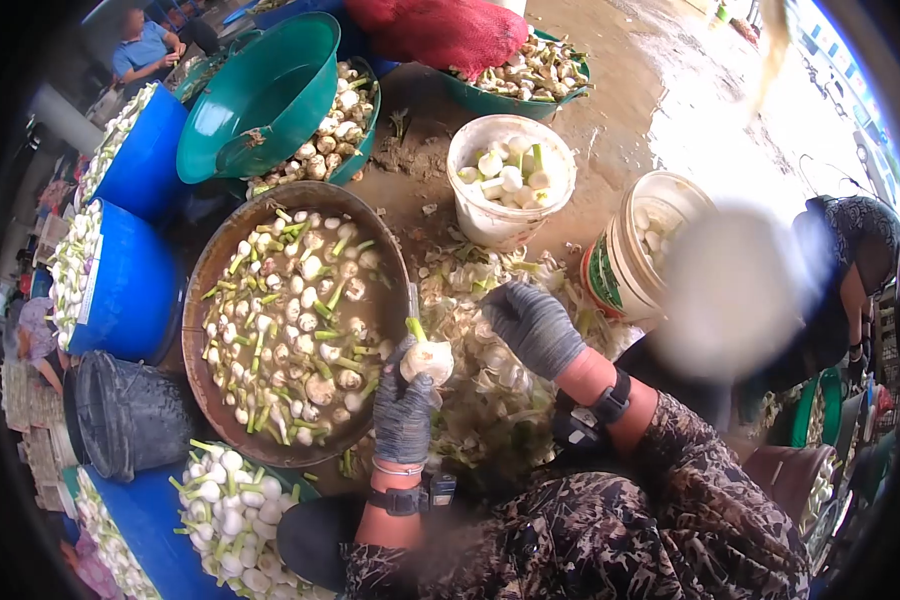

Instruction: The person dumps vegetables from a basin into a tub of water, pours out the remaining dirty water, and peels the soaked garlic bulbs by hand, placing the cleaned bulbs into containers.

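Observation:
My left hand (403, 405), in a grey glove, grips a white garlic bulb (428, 360) with a short green stem pointing up. To its right, my gloved right hand (535, 325) is held with curled fingers, apart from the bulb; whatever its fingers may hold is hidden. Left of both hands is a wide round basin (196, 345) of murky water, full of floating garlic bulbs with cut green stems. Beneath my hands lies a heap of peeled garlic skins (490, 400).
A white bucket (490, 222) of cleaned garlic stands ahead, with stacked buckets (620, 265) to its right. Green tubs (270, 95), a red mesh sack (440, 35) and blue containers (130, 280) surround the basin. A black bucket (135, 415) stands left. Other people sit nearby. A pale blur covers the right side.

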`<state>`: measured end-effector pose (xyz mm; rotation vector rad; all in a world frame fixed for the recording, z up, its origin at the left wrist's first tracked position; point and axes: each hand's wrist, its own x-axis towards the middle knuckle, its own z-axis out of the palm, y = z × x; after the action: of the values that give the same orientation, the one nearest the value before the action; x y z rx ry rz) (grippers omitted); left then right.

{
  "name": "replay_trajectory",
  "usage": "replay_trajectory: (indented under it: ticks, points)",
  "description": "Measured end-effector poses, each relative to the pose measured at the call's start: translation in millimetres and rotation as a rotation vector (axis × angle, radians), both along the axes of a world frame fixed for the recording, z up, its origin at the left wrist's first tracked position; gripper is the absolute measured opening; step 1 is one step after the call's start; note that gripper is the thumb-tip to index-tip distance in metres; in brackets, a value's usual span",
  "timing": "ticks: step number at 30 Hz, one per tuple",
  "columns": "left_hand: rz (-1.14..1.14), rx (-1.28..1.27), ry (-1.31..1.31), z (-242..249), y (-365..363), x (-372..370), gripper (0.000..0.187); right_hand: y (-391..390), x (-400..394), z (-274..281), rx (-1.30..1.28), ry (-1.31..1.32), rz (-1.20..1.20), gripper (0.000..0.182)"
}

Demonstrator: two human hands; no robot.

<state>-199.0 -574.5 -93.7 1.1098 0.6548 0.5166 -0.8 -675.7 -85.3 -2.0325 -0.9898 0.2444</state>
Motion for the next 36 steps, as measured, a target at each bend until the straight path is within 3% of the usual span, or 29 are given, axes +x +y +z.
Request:
replay_trajectory:
  ticks: [2, 3, 7, 10, 12, 14, 16, 18, 21, 24, 26, 28, 30, 31, 33, 35, 36]
  points:
    - [0.017, 0.099, 0.036, -4.1, -0.6, 1.1, 0.049, -0.7, -19.9, 28.6, 0.125, 0.085, 0.147, 0.017]
    - [0.022, 0.247, 0.082, -2.0, -2.2, 2.7, 0.048, -0.8, -27.2, 45.4, 0.027, 0.176, 0.185, 0.018]
    - [-0.091, 0.390, 0.112, -0.2, 0.4, 4.4, 0.049, 3.6, -37.7, 23.3, -0.058, 0.200, 0.187, 0.015]
    - [-0.048, 0.175, 0.039, 2.3, -6.0, -1.1, 0.053, 6.0, -29.5, 19.2, -0.123, 0.163, 0.186, 0.019]
    - [-0.002, 0.053, -0.191, -12.7, -5.1, -1.4, 0.058, 7.3, -10.2, -8.9, -0.201, 0.000, 0.098, 0.017]
    - [-0.018, -0.072, -0.251, -10.7, -3.4, -1.9, 0.061, 4.3, 5.8, -10.2, -0.415, 0.002, 0.067, 0.015]
    - [-0.018, -0.224, -0.296, -7.5, 0.9, -0.3, 0.061, 2.7, 6.5, -2.7, -0.432, 0.008, 0.043, 0.016]
    - [-0.055, -0.277, -0.312, -7.6, 4.2, -2.1, 0.063, -0.9, 2.9, 11.2, -0.083, -0.172, 0.059, 0.017]
    - [-0.069, -0.399, -0.386, -17.5, 2.5, -2.6, 0.068, 2.4, -8.4, 38.0, 0.184, -0.220, 0.360, 0.019]
    - [-0.127, -0.239, -0.262, -13.9, 1.4, 0.7, 0.075, 3.4, -19.8, 40.2, 0.182, -0.327, 0.495, 0.022]
    - [-0.175, 0.030, -0.089, -10.9, 2.6, -0.7, 0.082, 2.5, -25.4, 35.6, 0.145, -0.371, 0.538, 0.023]
    - [-0.200, -0.014, -0.011, 3.4, 2.5, -2.7, 0.083, 1.4, -27.3, 32.5, 0.049, -0.358, 0.550, 0.023]
    - [-0.306, 0.125, 0.116, 7.0, 5.2, -3.1, 0.082, 0.1, -28.7, 32.4, 0.052, -0.382, 0.542, 0.023]
    - [-0.362, 0.211, 0.033, -3.9, 10.4, -6.2, 0.070, -1.6, -30.0, 31.9, -0.028, -0.309, 0.519, 0.023]
    - [-0.393, 0.301, 0.024, -6.8, 10.0, -6.7, 0.070, -3.4, -33.1, 28.3, -0.107, -0.234, 0.494, 0.024]
    - [-0.427, 0.392, 0.014, -1.7, 9.6, -6.5, 0.070, -2.2, -36.7, 20.5, -0.132, 0.245, 0.338, 0.022]
    - [-0.464, 0.495, 0.053, 5.5, 9.4, -5.9, 0.070, -2.3, -36.9, 20.4, -0.131, 0.243, 0.335, 0.022]
